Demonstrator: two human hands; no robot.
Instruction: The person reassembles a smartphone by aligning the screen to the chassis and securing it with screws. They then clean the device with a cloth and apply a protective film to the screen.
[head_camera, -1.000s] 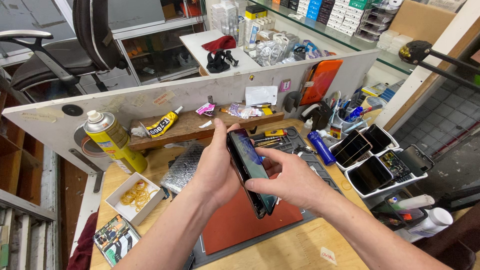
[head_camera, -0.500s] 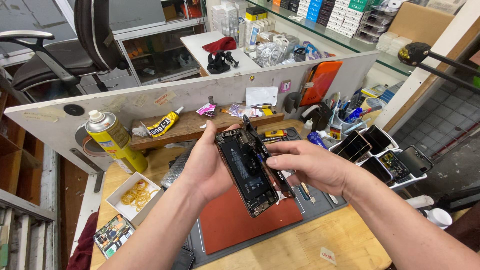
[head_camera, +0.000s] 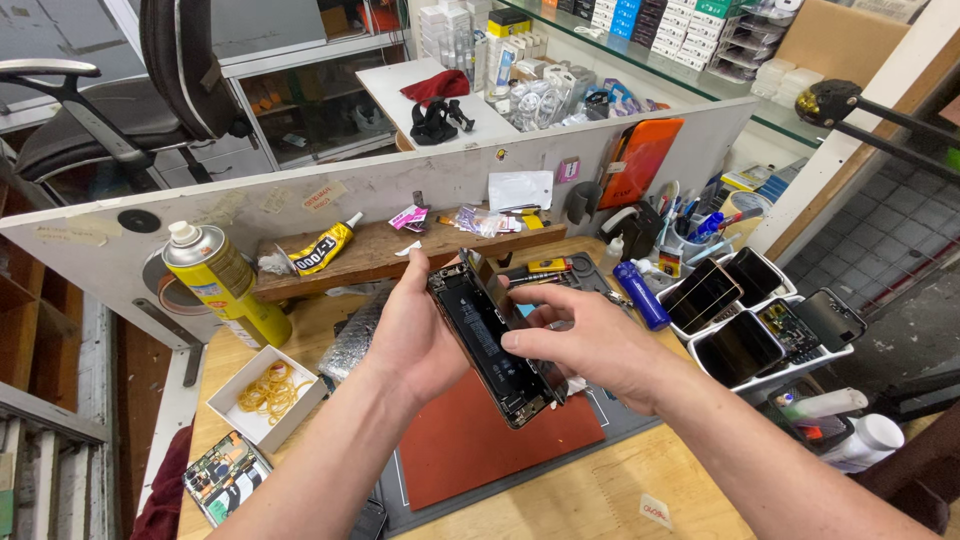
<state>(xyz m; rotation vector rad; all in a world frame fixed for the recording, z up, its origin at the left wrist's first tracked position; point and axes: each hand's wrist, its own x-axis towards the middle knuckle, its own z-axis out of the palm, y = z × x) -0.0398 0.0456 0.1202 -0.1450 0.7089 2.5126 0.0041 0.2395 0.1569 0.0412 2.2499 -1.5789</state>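
The opened phone (head_camera: 492, 340) is being cupped by the left hand (head_camera: 415, 335) while its lifted screen edge is being pinched by the right hand (head_camera: 590, 345); internal cables are likely being strained if the screen is swung too wide above the red mat (head_camera: 470, 440).

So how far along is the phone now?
Done: the phone is opened, its dark internals exposed. In hand: left hand grips it above the red mat, right hand fingers on its edge. Left: it is not closed, and its screen panel hangs at the edge.
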